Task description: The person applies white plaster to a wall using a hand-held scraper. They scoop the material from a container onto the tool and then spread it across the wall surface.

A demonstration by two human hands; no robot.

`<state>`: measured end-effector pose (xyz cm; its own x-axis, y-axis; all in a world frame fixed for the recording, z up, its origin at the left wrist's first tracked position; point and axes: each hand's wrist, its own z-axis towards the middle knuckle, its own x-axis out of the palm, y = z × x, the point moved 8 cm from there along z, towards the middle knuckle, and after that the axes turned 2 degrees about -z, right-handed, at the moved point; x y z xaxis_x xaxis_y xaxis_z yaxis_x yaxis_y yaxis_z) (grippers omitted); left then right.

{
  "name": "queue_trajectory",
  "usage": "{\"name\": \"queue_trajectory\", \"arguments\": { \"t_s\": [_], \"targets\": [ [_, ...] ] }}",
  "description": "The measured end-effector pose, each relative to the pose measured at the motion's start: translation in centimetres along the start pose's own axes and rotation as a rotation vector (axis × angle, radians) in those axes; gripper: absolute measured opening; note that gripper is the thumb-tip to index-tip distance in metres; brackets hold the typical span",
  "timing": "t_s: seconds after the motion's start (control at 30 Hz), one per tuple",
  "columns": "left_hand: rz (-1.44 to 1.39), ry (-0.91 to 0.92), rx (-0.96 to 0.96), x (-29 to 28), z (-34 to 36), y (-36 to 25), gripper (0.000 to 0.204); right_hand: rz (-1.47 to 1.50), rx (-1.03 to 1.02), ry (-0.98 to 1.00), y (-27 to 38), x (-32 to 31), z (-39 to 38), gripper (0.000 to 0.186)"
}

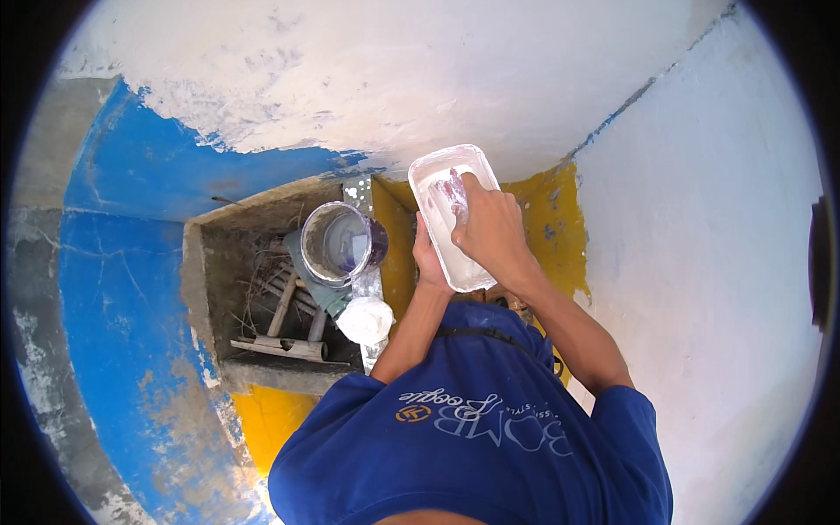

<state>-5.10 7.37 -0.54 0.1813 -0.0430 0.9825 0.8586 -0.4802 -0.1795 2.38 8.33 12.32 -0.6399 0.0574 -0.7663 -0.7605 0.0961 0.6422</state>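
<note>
Two white wall faces (700,219) are being observed, divided by a chipped, dark corner line. One blue wall area (131,245) is being marked by cracks and worn patches, and yellow paint (556,223) is being exposed below the white coat. One blue shirt (490,385) is being worn by the person. One concrete recess (197,262) is being occupied by twigs, by several sticks (282,302) too entangled to be counted, and by one pale, notched, tube-like piece (289,348). One paint-spattered strip (358,194) is being noted along the recess's right side.

One oblong tray (472,280) is being held up before the shirt, right of the recess. Its rounded corners and rim are being covered by white smears; a white, paste-like material is being contained in it. The tray's left side is being gripped by the left hand (428,261), whose fingertips are being hidden. One dark, round bucket (380,245) is being positioned over the strip; its rim is being crusted with white, and greyish contents of uncertain kind are being held inside. One rounded white object (366,320) is being seen just beside the bucket. One white-smeared tool (456,197) is being grasped closely by the right hand (492,226) over the tray.
</note>
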Motion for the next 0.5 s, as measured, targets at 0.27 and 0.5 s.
{"name": "queue_trajectory", "arguments": {
  "t_s": [0.27, 0.5],
  "targets": [
    [0.028, 0.008, 0.014, -0.1, 0.3, -0.1, 0.060, -0.008, -0.010, -0.054, 0.0, -0.1, -0.3, 0.048],
    [0.056, 0.040, 0.005, -0.2, 0.3, -0.1, 0.059, 0.056, -0.048, -0.022, 0.6, 0.2, -1.0, 0.047]
  ]
}}
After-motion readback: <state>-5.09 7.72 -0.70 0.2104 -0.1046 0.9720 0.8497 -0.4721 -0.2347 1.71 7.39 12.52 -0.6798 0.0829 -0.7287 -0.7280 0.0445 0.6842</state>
